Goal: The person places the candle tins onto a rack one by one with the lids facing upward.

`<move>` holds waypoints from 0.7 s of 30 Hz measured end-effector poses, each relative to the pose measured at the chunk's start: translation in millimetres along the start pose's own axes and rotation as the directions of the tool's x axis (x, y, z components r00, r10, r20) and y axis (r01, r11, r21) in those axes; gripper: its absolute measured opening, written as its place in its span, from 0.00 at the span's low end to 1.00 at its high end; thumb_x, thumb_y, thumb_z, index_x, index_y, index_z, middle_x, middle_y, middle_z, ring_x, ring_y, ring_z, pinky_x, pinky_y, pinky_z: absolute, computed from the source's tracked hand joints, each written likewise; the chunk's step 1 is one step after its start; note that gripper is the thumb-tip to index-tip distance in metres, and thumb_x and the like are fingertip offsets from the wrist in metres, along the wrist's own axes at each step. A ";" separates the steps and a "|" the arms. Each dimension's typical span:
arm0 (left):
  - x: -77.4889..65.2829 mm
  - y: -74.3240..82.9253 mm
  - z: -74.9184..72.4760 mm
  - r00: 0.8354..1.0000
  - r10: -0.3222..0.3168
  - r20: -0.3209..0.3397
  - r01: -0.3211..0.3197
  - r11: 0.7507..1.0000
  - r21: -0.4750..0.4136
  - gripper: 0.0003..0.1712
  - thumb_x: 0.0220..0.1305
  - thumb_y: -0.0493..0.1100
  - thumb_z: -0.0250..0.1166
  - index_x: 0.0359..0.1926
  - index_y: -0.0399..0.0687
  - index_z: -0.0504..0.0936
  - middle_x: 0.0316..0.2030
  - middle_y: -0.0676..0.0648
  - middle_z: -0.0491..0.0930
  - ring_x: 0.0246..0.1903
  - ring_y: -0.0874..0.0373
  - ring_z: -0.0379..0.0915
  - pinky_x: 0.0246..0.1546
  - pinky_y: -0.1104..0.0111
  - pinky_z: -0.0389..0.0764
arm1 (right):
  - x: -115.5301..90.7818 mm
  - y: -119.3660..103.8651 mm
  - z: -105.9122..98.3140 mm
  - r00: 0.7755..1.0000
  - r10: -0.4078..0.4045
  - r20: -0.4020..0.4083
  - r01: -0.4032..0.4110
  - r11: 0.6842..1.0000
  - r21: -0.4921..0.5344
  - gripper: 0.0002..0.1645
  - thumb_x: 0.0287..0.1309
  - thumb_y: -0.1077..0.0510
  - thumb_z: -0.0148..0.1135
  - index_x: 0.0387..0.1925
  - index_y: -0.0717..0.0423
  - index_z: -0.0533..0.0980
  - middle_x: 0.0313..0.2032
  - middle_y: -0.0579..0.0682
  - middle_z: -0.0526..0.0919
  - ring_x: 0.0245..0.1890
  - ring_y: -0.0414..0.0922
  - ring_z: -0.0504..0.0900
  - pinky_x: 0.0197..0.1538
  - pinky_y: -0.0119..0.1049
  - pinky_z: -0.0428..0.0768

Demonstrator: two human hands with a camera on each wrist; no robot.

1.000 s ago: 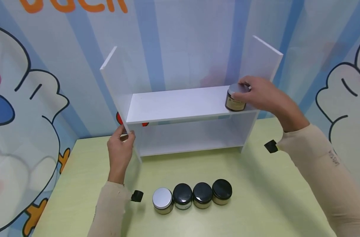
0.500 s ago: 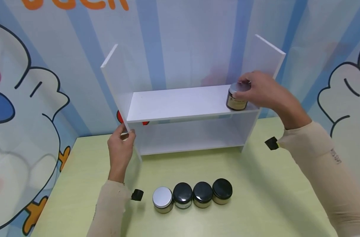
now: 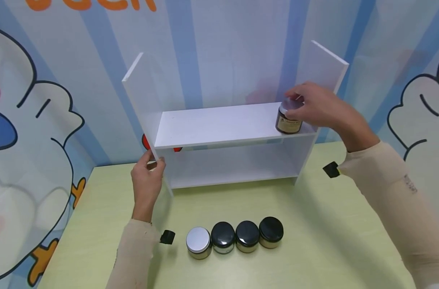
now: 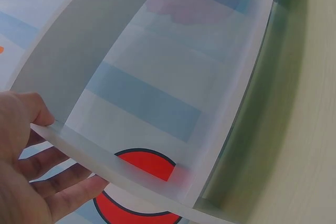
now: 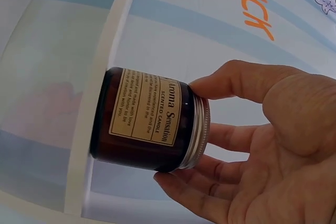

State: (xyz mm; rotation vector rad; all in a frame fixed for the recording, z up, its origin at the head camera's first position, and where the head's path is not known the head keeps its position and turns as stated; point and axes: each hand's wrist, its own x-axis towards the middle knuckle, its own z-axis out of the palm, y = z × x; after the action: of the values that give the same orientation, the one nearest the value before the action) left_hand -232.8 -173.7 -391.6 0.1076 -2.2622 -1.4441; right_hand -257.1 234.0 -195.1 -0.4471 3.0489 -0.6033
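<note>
In the head view, a white two-tier shelf (image 3: 219,124) stands against the backdrop. My left hand (image 3: 146,184) pinches its left side panel, thumb on the front side and fingers behind, as the left wrist view shows. At the right end of the upper board sits a dark amber scented candle jar (image 5: 142,119) with a cream label and a silver lid. My right hand (image 3: 315,105) holds it by the lid; in the right wrist view the thumb and fingertips lie at opposite sides of the lid. The jar stands upright with its base on the board.
Several jars stand in a row on the pale green table (image 3: 107,224) before the shelf: one silver-lidded jar (image 3: 198,242) at the left, then black-lidded jars (image 3: 247,236). A cartoon backdrop (image 3: 219,52) hangs close behind the shelf.
My right fingertips have shifted slightly left and up over the candle's lid. The candle stays at the same spot on the upper board, and my left hand keeps its grip.
</note>
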 end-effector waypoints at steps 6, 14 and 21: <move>1.7 -0.5 0.7 1.000 0.004 0.008 -0.004 1.000 0.004 0.25 0.72 0.49 0.58 0.66 0.46 0.78 0.52 0.42 0.80 0.52 0.45 0.78 0.48 0.51 0.85 | 0.4 -2.2 -6.6 0.998 0.022 0.057 -0.018 0.998 -0.057 0.32 0.68 0.49 0.56 0.69 0.59 0.71 0.63 0.64 0.70 0.61 0.60 0.68 0.59 0.61 0.74; 3.3 -3.3 -4.8 1.000 -0.029 0.006 0.029 1.000 0.010 0.24 0.72 0.49 0.58 0.65 0.47 0.78 0.52 0.43 0.79 0.53 0.47 0.77 0.48 0.52 0.84 | 13.8 -16.0 -14.2 0.989 0.019 0.150 0.002 0.990 -0.143 0.32 0.68 0.48 0.56 0.69 0.55 0.72 0.63 0.64 0.73 0.60 0.60 0.71 0.60 0.60 0.75; 3.0 -6.4 -10.4 0.999 -0.047 0.004 0.047 0.999 0.017 0.24 0.72 0.50 0.58 0.66 0.51 0.78 0.52 0.46 0.79 0.52 0.50 0.77 0.40 0.68 0.84 | 22.0 -25.4 -16.1 0.976 0.065 0.209 -0.035 0.989 -0.144 0.32 0.68 0.49 0.58 0.70 0.54 0.70 0.66 0.63 0.69 0.62 0.61 0.69 0.62 0.61 0.74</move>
State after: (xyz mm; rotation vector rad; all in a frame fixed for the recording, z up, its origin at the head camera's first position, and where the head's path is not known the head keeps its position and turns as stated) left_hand -232.4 -186.2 -392.6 0.1644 -2.2903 -1.4505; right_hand -272.1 211.3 -169.5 -0.4060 2.8964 -0.3177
